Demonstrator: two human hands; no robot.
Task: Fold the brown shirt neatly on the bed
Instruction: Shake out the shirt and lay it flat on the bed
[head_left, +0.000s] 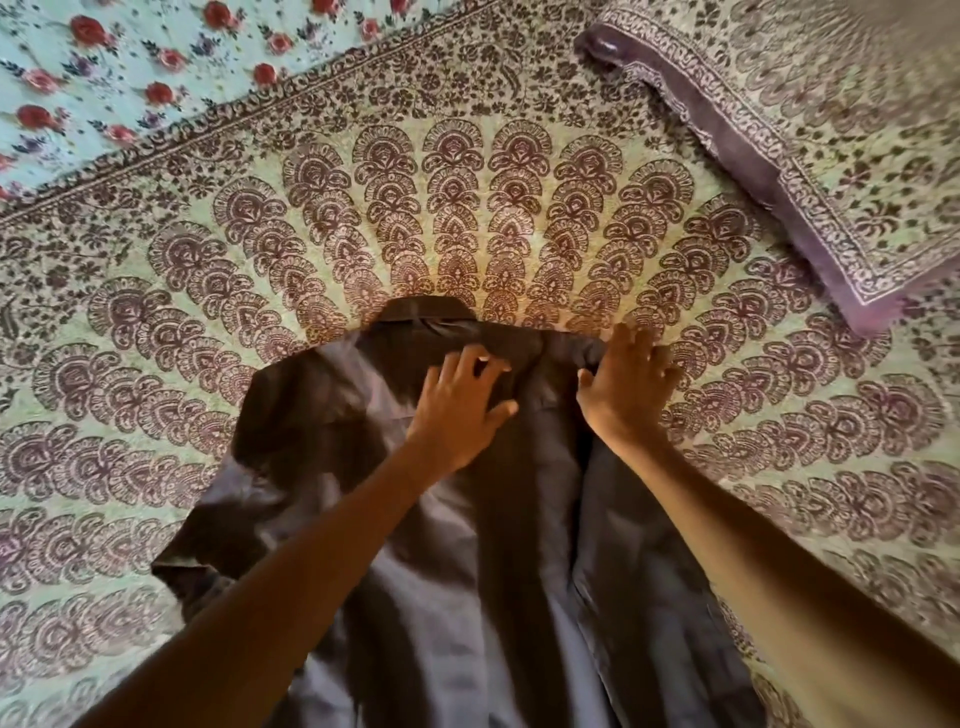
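Patterned bed filling view. Brown shirt spread from centre toward 6 o'clock, collar at 12; likely light, limp, slippery, best pinched at shoulder seams. Left hand, right hand splayed flat near collar, gripping nothing.

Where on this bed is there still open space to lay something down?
Bare bedspread lies beyond the shirt's collar, up to the floral sheet, and left of the sleeve. The pillow fills the far right; brown shirt and both hands crowd the middle.
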